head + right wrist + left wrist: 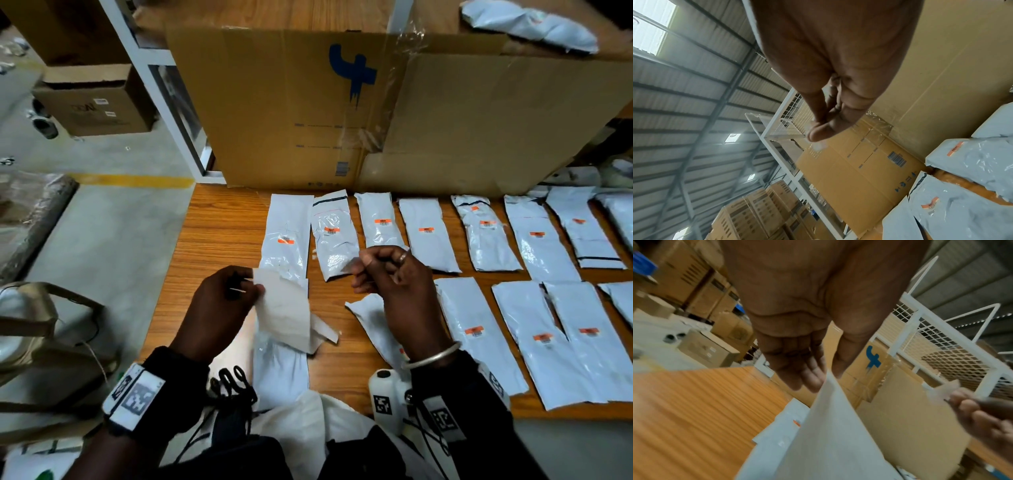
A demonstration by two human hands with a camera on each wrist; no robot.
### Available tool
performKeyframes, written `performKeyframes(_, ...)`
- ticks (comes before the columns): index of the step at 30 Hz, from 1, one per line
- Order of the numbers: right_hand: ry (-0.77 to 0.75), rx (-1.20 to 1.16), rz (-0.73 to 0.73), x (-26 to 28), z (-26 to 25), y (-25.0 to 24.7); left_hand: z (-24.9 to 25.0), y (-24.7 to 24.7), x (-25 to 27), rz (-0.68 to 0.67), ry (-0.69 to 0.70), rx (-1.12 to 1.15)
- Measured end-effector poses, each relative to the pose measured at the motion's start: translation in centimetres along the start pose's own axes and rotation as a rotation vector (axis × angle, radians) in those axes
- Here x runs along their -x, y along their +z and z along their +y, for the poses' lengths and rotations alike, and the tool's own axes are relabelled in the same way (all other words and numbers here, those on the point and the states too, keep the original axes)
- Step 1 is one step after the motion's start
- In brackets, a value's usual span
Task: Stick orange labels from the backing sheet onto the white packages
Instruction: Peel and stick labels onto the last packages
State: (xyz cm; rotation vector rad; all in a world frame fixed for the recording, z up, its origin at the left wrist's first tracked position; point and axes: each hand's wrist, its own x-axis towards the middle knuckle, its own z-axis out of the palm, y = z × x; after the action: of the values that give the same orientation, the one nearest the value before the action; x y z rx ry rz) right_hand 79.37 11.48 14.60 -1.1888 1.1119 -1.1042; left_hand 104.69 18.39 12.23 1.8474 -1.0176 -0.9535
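left hand (224, 294): we see grip pinching top corner of backing sheet (286, 308), held above table (212, 233).
right hand (394, 274): grip pinched narrow on a small pale scrap (351, 265); orange not visible, can't tell if label.
white packages (424, 233): two rows on table, most w/ orange labels (426, 229).
behind: cardboard box (308, 109).

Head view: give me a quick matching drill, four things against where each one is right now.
Things:
1. backing sheet
2. peeled scrap
3. cardboard box
4. unlabelled package

Places:
A. stands behind the far row of packages
B. pinched by the right hand
C. lies under the sheet, near the table edge
D. held by the left hand

Pairs: 1-D, 2-B, 3-A, 4-C
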Motion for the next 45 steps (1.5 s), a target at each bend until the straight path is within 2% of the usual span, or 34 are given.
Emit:
performKeyframes(4, 0.029, -0.028, -0.081, 0.7, 0.3, 0.8, -2.5, -2.5, -0.5, 0.048, -0.092, -0.301)
performKeyframes(6, 0.059, -0.042, -0.124, 1.1, 0.9, 1.1, -2.6, -2.9, -0.2, 0.112, -0.028, -0.369)
performKeyframes(8, 0.081, -0.027, -0.174, 1.5, 1.4, 1.4, -1.1, -2.6, 0.6, 0.085, 0.042, -0.195)
performKeyframes(11, 0.108, 0.06, -0.273, 2.3, 2.0, 2.2, 1.7, -0.8, 1.7, -0.169, -0.016, 0.154)
performKeyframes(13, 0.131, 0.108, -0.338, 2.8, 2.1, 2.7, 2.3, 0.4, 2.0, -0.273, -0.047, 0.219)
performKeyframes(16, 0.158, 0.162, -0.414, 3.6, 2.2, 3.6, 1.4, 1.1, 1.9, -0.323, -0.021, 0.204)
performKeyframes(22, 0.171, 0.205, -0.37, 4.4, 2.5, 4.6, -0.5, -0.2, 1.9, -0.276, -0.088, 0.3)
performKeyframes(26, 0.179, 0.212, -0.285, 4.6, 3.5, 5.2, -1.4, -0.8, 1.9, -0.273, -0.147, 0.349)
performKeyframes(32, 0.213, 0.222, -0.238, 5.0, 6.5, 6.7, -3.8, -0.5, 1.2, -0.257, -0.265, 0.409)
performKeyframes(36, 0.254, 0.303, -0.189, 4.9, 9.3, 7.8, -5.9, 0.4, 0.8, -0.182, -0.324, 0.411)
performKeyframes(38, 0.121, 0.492, -0.189, 4.9, 10.6, 7.9, -6.9, 0.5, 0.7, -0.139, -0.327, 0.411)
performKeyframes(41, -0.121, 0.964, -0.326, 5.0, 12.8, 7.1, -8.1, 0.3, 0.7, -0.091, -0.334, 0.41)
performKeyframes(43, -0.133, 1.15, -0.37, 5.0, 13.8, 6.2, -8.5, 0.3, 1.0, -0.095, -0.338, 0.401)
performKeyframes(45, -0.11, 1.255, -0.302, 5.1, 13.9, 5.1, -8.9, 0.4, 1.3, -0.113, -0.337, 0.401)
